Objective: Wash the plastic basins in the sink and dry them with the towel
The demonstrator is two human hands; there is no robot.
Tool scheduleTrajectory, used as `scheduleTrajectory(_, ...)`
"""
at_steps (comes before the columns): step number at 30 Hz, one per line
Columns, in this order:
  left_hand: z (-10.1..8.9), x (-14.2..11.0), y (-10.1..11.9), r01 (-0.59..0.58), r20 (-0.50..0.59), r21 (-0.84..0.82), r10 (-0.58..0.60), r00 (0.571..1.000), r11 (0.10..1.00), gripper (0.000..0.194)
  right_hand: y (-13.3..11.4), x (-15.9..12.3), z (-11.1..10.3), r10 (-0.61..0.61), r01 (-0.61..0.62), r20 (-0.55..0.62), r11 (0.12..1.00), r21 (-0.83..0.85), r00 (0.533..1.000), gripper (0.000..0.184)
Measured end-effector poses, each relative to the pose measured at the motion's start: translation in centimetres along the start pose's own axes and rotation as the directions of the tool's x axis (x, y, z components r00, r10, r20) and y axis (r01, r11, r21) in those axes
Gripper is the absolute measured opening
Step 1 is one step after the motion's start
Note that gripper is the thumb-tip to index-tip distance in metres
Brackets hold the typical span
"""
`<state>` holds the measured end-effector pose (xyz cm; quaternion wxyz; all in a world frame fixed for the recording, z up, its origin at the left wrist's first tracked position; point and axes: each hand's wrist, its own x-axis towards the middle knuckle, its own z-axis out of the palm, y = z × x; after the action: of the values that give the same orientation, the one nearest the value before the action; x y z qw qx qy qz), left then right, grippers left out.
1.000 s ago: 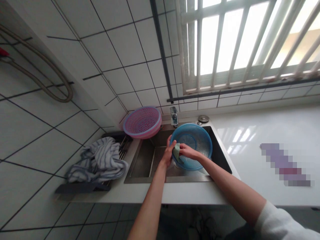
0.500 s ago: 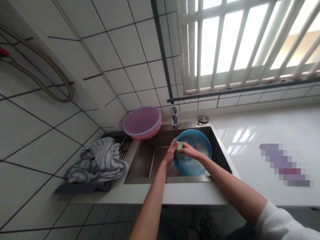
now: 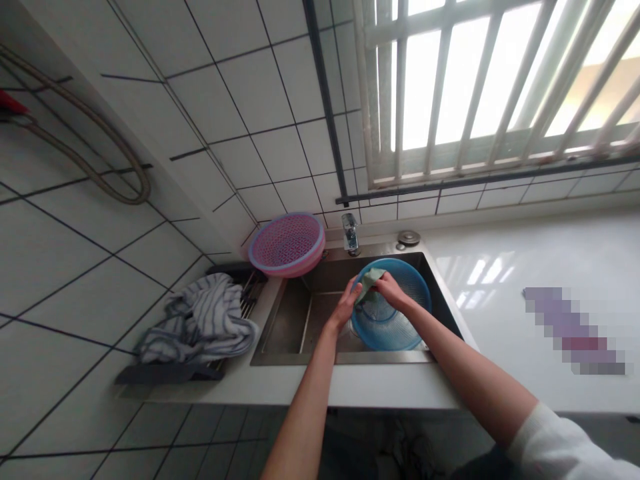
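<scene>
**Blue strainer held over the sink, cloth at its rim**

While the left hand (image 3: pixel 347 305) grips the near-left rim of the blue strainer basket (image 3: pixel 395 313), the right hand (image 3: pixel 391 291) pinches a green cloth (image 3: pixel 371 279) against the upper rim of the same basket. Both hands are closed on what they hold; the cloth is bunched between the right fingers and the basket edge. Basket sits tilted inside the steel sink (image 3: pixel 295 320), in its right half, open side facing up and towards the window. Faucet (image 3: pixel 351 233) stands just behind the basket at the back edge of the sink. Pink strainer basket (image 3: pixel 287 244) rests on the back-left corner of the sink, well apart from the hands. Striped towel (image 3: pixel 200 320) lies heaped on a dark drying rack (image 3: pixel 170 372) left of the sink. White tabletop (image 3: pixel 510 280) stretches to the right, glossy with window reflections
</scene>
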<state>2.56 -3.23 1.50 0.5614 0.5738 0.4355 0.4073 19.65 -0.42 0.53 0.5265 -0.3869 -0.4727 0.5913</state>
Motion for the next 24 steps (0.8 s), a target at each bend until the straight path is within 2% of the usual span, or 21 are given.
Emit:
scheduleTrajectory(2,0.4,0.0,0.0,0.012,0.0,0.013,-0.012,1.0,1.0,0.076,-0.3,0.4,-0.4,-0.009,0.015,-0.102,0.998,0.059,0.995,0.024)
scheduleTrajectory(3,0.5,0.0,0.0,0.011,0.0,0.013,-0.011,1.0,1.0,0.076,-0.2,0.4,-0.4,-0.009,0.014,-0.1,0.999,0.052,0.995,0.024)
scheduleTrajectory(7,0.0,-0.1,-0.1,-0.024,-0.013,0.012,0.024,1.0,1.0,0.074,1.1,-0.5,1.1,0.022,-0.007,0.147,0.995,-0.1,0.989,0.017)
scheduleTrajectory(9,-0.3,-0.1,-0.2,-0.044,-0.03,0.04,0.045,0.999,0.998,0.074,1.5,-0.4,1.1,0.027,-0.006,0.176,0.993,-0.121,0.984,0.017)
scheduleTrajectory(11,-0.2,-0.1,-0.2,-0.037,-0.025,0.076,0.039,0.999,0.996,0.075,1.5,0.2,0.3,-0.005,0.011,0.049,0.994,-0.113,0.999,0.02)
scheduleTrajectory(13,0.1,0.0,-0.1,-0.019,-0.01,0.103,0.02,1.0,0.995,0.077,1.5,1.0,-0.8,-0.047,0.028,-0.125,0.989,-0.149,0.991,0.021)
scheduleTrajectory(14,0.2,0.0,0.0,-0.015,0.0,0.107,0.015,1.0,0.994,0.077,1.7,1.2,-1.2,-0.063,0.029,-0.172,0.981,-0.191,0.983,0.021)
scheduleTrajectory(15,0.3,0.0,0.1,-0.014,0.009,0.105,0.014,1.0,0.994,0.077,1.9,1.3,-1.3,-0.069,0.026,-0.17,0.97,-0.243,0.983,0.02)
scheduleTrajectory(17,0.3,-0.2,0.3,-0.019,0.014,0.093,0.018,1.0,0.995,0.076,2.8,0.9,-0.8,-0.024,0.014,-0.026,0.938,-0.345,0.999,0.015)
scheduleTrajectory(19,0.1,-0.4,0.4,-0.022,0.012,0.086,0.022,1.0,0.996,0.075,3.6,0.4,0.1,0.074,0.009,0.177,0.903,-0.429,0.981,0.008)
scheduleTrajectory(20,0.0,-0.5,0.5,-0.024,0.01,0.082,0.023,1.0,0.996,0.074,3.8,0.3,0.4,0.101,0.016,0.233,0.89,-0.455,0.967,0.006)
scheduleTrajectory(21,-0.1,-0.5,0.5,-0.029,0.008,0.077,0.028,1.0,0.997,0.073,3.8,0.3,0.6,0.094,0.028,0.237,0.884,-0.466,0.967,0.006)
scheduleTrajectory(22,-0.1,-0.5,0.5,-0.035,0.006,0.07,0.035,0.999,0.997,0.072,3.7,0.4,0.5,0.055,0.042,0.19,0.882,-0.469,0.98,0.007)
scheduleTrajectory(24,0.1,-0.4,0.4,-0.041,0.003,0.054,0.041,0.999,0.998,0.07,3.2,0.9,0.0,-0.048,0.045,0.005,0.889,-0.456,0.999,0.012)
